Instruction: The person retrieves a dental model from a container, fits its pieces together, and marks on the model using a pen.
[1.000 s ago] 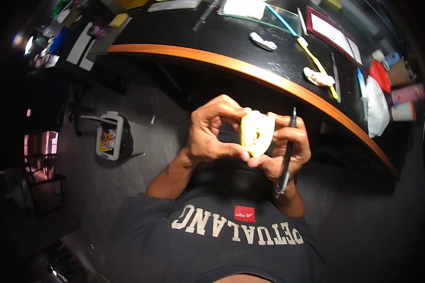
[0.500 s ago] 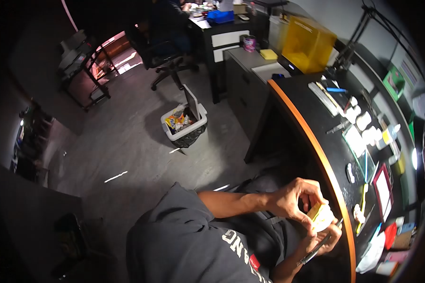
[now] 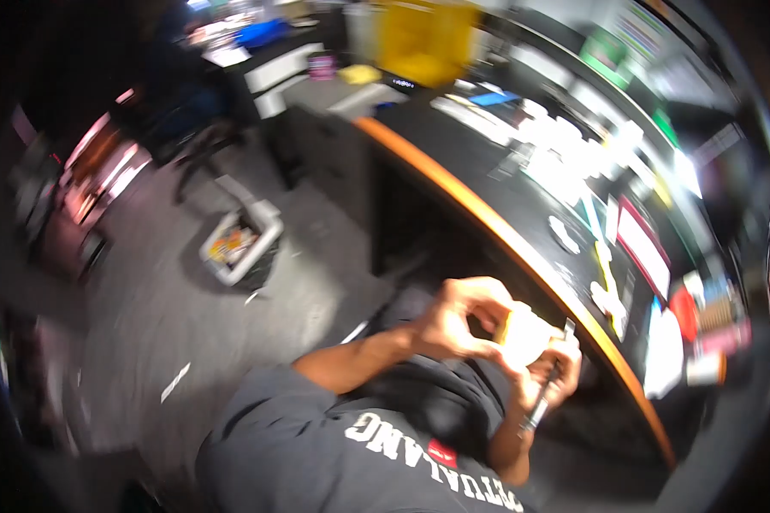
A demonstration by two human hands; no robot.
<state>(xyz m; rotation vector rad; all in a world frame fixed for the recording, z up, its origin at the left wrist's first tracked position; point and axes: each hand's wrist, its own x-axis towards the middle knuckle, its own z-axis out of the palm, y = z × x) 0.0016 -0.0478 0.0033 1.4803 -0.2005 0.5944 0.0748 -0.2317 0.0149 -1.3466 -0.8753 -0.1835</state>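
Between my two hands is a pale yellow moulded piece [image 3: 524, 339], blurred and overexposed, so its surface details are lost. My left hand [image 3: 460, 321] grips its left side with thumb and fingers curved round a gap. On the other side, my right hand [image 3: 559, 369] pinches the piece's lower right edge. A dark pen-like tool [image 3: 541, 402] also lies across the fingers of my right hand, slanting down to the left. Both hands are in front of my shirt, beside the orange edge of the black desk [image 3: 479, 208].
On the desk are a small white piece [image 3: 563, 234], a yellow-handled tool [image 3: 605, 267], a red-framed tray [image 3: 643, 246] and a white bag [image 3: 663, 350]. An open bin [image 3: 241, 244] stands on the floor at left. Beyond it, a person [image 3: 167, 51] sits at another desk.
The view swung left toward the bin and other desk, then partly back right, and is now blurred. Both hands still hold the yellow piece, and the pen-like tool remains in my right hand.
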